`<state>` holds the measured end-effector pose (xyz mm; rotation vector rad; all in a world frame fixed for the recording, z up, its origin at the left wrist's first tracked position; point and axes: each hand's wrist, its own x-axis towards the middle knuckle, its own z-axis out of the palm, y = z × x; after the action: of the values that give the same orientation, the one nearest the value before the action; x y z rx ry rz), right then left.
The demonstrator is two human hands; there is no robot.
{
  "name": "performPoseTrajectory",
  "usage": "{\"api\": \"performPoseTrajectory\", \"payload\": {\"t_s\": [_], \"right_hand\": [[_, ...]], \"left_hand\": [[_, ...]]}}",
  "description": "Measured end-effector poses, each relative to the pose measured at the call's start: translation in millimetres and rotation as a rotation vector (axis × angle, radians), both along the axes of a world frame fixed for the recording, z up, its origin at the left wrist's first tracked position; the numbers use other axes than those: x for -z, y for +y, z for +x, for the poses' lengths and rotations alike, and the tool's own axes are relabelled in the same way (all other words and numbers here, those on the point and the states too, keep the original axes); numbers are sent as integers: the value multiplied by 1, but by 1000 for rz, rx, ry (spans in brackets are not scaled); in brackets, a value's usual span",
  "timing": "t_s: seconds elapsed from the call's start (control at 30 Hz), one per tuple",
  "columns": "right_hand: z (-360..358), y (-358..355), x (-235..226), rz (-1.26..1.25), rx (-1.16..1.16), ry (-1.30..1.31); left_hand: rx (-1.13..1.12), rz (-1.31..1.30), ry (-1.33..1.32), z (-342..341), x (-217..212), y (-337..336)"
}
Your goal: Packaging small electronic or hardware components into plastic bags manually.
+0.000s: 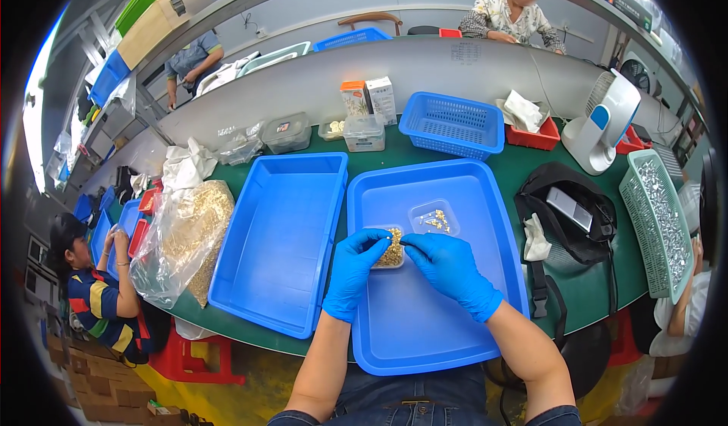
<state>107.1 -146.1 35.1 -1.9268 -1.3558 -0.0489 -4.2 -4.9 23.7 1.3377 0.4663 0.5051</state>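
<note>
A view from above onto a green worktable (531, 180) where a person in blue gloves works over a shallow blue tray (425, 312). The left hand (350, 268) and right hand (447, 263) meet just above a small clear dish (391, 253) heaped with tiny gold-coloured parts, which sits inside that tray near its middle. The thumb and forefinger of each hand are pinched together at the tips, the two pinches almost touching; something very small seems to be held between them, but it is too tiny to make out.

Just behind the hands, in the same tray, lies a second clear dish (434, 217) with only a few gold bits scattered in it. A second blue tray (280, 236) sits just to the left, touching the first. Left of that, a clear plastic bag (182, 240) bulging with the same gold parts leans over the table edge.

At the back of the table stand two small upright cartons (369, 98), one orange and white, the other white, behind a clear lidded tub (364, 132). To their right sit a blue slotted basket (453, 124) and a low red bin (535, 134) holding crumpled white paper. At far right are a black bag (565, 210) and a pale green basket (658, 225) of silvery parts. Other people sit at the left and at the far bench.
</note>
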Motion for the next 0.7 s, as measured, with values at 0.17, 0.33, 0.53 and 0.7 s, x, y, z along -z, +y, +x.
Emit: {"api": "performPoseTrajectory", "payload": {"t_s": [0.17, 0.33, 0.53, 0.7], "right_hand": [[-1, 0, 1, 49, -3, -16], [-1, 0, 1, 50, 7, -28], [-3, 1, 2, 73, 14, -34], [-3, 0, -2, 31, 18, -52]], "left_hand": [[-11, -28, 3, 1, -2, 0], [8, -27, -4, 0, -2, 0], [3, -67, 3, 0, -3, 0], [15, -90, -35, -1, 1, 2]]}}
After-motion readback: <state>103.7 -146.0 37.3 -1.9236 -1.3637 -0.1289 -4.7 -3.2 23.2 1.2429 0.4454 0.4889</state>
